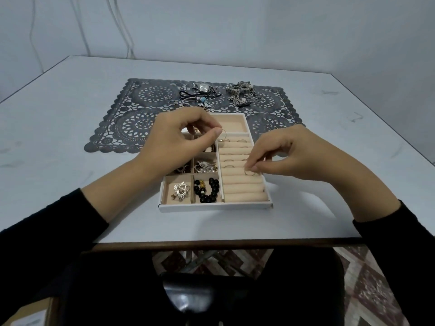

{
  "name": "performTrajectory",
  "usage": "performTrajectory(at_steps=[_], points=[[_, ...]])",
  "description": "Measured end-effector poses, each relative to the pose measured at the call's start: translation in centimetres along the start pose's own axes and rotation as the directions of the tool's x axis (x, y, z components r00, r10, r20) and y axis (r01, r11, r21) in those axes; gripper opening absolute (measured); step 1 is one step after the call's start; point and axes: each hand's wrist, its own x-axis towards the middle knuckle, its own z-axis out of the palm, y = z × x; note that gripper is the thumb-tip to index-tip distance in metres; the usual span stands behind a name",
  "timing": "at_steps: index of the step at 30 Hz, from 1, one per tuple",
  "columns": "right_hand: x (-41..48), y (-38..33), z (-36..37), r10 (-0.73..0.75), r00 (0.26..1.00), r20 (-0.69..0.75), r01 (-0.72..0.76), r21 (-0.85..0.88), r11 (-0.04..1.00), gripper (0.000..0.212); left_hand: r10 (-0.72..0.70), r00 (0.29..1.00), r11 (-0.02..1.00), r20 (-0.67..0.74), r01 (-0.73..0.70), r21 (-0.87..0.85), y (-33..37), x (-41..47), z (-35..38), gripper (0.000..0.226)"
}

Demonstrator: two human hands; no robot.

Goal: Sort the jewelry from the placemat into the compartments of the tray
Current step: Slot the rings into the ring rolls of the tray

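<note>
A white tray (215, 207) with beige compartments sits on the near edge of a grey lace placemat (131, 107). My left hand (179, 137) hovers over the tray's upper left, pinching a thin hoop (223, 135) between thumb and forefinger. My right hand (289, 154) pinches a small ring (250, 173) at the ring rolls on the tray's right side. Several rings stand in the upper rolls. Black beads (208, 189), a silver pendant (180, 189) and a pearl brooch (206, 166) lie in the left compartments. A watch (204, 87) and a tangle of silver jewelry (242, 92) remain on the placemat.
Small loose rings (170, 100) and a dark cord with a blue bead (200, 97) lie on the placemat beyond the tray. The pale table ends at a dark front edge (211, 244). A wall stands behind the table.
</note>
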Motion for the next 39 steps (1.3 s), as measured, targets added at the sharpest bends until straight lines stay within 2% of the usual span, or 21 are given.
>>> performTrajectory(at_steps=[5, 11, 18, 26, 30, 32, 35, 37, 39], points=[[0.0, -0.7, -0.5, 0.003, 0.995, 0.103, 0.01, -0.123, 0.992, 0.014, 0.024, 1.0, 1.0, -0.004, -0.024, 0.019, 0.0, 0.0, 0.1, 0.004], [0.4, -0.8, -1.5, 0.118, 0.98, 0.159, -0.13, 0.065, 0.989, 0.016, 0.027, 1.0, 1.0, 0.009, -0.027, 0.013, -0.1, 0.0, 0.1, 0.005], [1.6, -1.3, -1.5, 0.192, 0.955, 0.224, -0.199, 0.005, 0.98, 0.015, 0.038, 0.999, 0.999, 0.014, -0.038, 0.025, -0.2, 0.0, 0.1, 0.006], [1.9, -1.5, -1.2, 0.211, 0.954, 0.214, -0.191, -0.108, 0.976, 0.012, 0.047, 0.999, 0.998, 0.024, -0.048, 0.033, 0.0, 0.0, 0.0, 0.006], [1.5, -1.2, -1.5, 0.172, 0.964, 0.203, -0.173, -0.01, 0.985, 0.015, 0.068, 0.996, 0.997, 0.05, -0.07, 0.036, 0.1, 0.0, 0.0, 0.006], [1.5, -0.4, -1.8, 0.159, 0.978, 0.133, -0.173, 0.102, 0.98, 0.016, 0.083, 0.994, 0.995, 0.069, -0.086, 0.046, 0.2, 0.0, 0.0, 0.006], [2.0, 1.9, -2.0, 0.194, 0.973, -0.124, -0.161, 0.235, 0.959, 0.018, 0.121, 0.986, 0.989, 0.118, -0.13, 0.075, 0.5, 0.0, 0.0, 0.005], [2.8, 3.7, -1.9, 0.234, 0.915, -0.328, -0.147, 0.27, 0.952, 0.017, 0.146, 0.977, 0.984, 0.153, -0.159, 0.081, 0.6, 0.0, 0.0, 0.006], [3.7, 5.3, -1.7, 0.27, 0.832, -0.484, -0.197, 0.198, 0.96, 0.015, 0.179, 0.968, 0.975, 0.179, -0.199, 0.102, 0.8, 0.0, 0.0, 0.007]])
